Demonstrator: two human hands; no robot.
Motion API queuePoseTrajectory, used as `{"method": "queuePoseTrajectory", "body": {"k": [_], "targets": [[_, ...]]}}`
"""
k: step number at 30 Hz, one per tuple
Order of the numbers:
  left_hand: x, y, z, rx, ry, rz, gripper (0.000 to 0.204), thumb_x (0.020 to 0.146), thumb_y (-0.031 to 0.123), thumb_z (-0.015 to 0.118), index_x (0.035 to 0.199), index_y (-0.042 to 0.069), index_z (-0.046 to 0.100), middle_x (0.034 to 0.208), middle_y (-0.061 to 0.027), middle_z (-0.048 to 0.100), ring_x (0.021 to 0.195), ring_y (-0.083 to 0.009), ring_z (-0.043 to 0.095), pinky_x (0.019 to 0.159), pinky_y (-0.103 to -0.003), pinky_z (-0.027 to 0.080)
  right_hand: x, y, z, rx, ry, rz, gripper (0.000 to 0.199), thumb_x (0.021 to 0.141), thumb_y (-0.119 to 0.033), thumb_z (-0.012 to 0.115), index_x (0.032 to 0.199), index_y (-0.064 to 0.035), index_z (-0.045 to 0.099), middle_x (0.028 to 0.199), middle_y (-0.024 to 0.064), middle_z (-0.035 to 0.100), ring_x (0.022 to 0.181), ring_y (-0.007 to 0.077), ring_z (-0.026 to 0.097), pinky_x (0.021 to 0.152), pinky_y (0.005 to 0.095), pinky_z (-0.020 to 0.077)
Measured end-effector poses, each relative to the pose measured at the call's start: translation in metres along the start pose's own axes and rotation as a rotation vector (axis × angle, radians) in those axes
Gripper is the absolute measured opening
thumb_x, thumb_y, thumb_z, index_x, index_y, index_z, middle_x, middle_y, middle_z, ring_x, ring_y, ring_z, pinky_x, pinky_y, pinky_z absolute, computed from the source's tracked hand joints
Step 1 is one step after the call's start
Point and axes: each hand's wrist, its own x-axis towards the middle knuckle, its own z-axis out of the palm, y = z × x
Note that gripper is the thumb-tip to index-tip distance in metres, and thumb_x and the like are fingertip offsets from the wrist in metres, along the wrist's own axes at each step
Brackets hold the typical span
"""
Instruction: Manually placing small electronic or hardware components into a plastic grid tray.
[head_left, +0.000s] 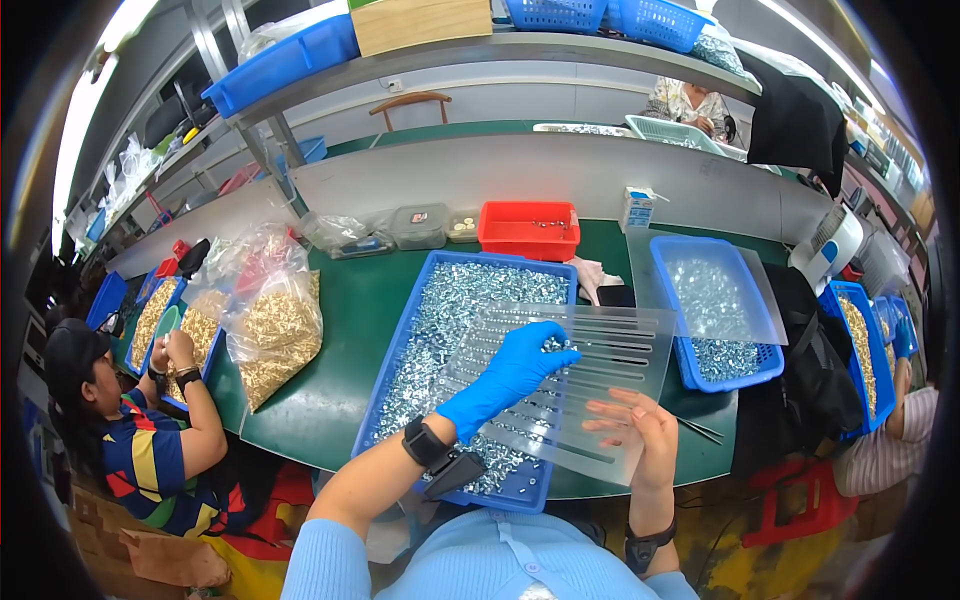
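Note:
My left hand (518,372), in a blue glove, reaches across a clear slotted plate (640,345). Its fingers are curled round a few small silvery metal parts (553,345). Rows of similar parts lie along the plate's slots, mostly on its left side. My bare right hand (640,425) grips the plate's lower right edge, with its fingers showing through the clear sheet. The plate is held tilted over a blue tray (372,405) filled with loose silvery parts (440,310). Part of the tray is hidden under the plate and my left arm.
On the right stands a blue basket (735,375) of silvery parts, partly covered by a clear sheet (765,300). Tweezers (700,430) lie nearby. A red bin (530,232) sits behind the tray. At left are a bag of brass-coloured parts (285,325) and a co-worker (150,440).

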Motion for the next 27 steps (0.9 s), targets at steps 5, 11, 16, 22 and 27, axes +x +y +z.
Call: {"method": "queuePoseTrajectory", "body": {"k": [5,11,16,22,27], "targets": [[-0.009,-0.008,-0.016,-0.344,0.175,-0.291,0.019,0.085,0.026,0.063,0.093,0.009,0.061,0.076,0.0006,0.058,0.061,-0.0068,0.053,0.051,-0.022,0.042,0.0,0.002,-0.009,0.042,-0.071,0.024,0.039,0.089,-0.021,0.047,0.115,0.0073,0.049,0.101,0.0243,0.062,0.084,0.0306,0.066,0.06,0.0293,0.0524],[-0.023,0.02,0.005,-0.883,0.367,-0.357,0.016,0.086,0.024,0.061,0.095,0.011,0.059,0.077,0.0015,0.057,0.066,-0.0097,0.055,0.055,-0.023,0.043,-0.002,0.003,-0.009,0.043,-0.06,0.041,0.038,0.089,-0.019,0.047,0.116,0.0075,0.049,0.102,0.0247,0.062,0.085,0.0314,0.066,0.061,0.03,0.053],[-0.023,0.026,0.019,-1.22,0.403,-0.267,0.015,0.086,0.022,0.059,0.095,0.01,0.058,0.079,-0.0004,0.058,0.073,-0.0127,0.057,0.065,-0.027,0.046,-0.003,0.004,-0.006,0.029,-0.042,0.033,0.042,0.088,-0.024,0.049,0.115,0.0074,0.05,0.1,0.0259,0.062,0.082,0.0308,0.066,0.058,0.0275,0.052],[-0.034,0.009,0.003,-1.243,0.533,-0.249,0.018,0.087,0.023,0.057,0.096,0.007,0.058,0.079,-0.0036,0.059,0.075,-0.015,0.058,0.071,-0.031,0.047,-0.002,0.004,-0.007,0.012,-0.021,0.033,0.044,0.087,-0.027,0.051,0.115,0.0075,0.05,0.1,0.0267,0.062,0.081,0.0303,0.067,0.057,0.0263,0.0516],[-0.029,0.021,0.015,-1.263,0.46,-0.268,0.018,0.088,0.022,0.054,0.096,0.006,0.058,0.078,-0.0041,0.059,0.073,-0.0134,0.057,0.071,-0.029,0.045,-0.003,0.005,-0.007,0.011,-0.01,0.03,0.045,0.087,-0.027,0.051,0.114,0.0079,0.05,0.1,0.0268,0.062,0.081,0.0304,0.067,0.057,0.0262,0.0517]]}}
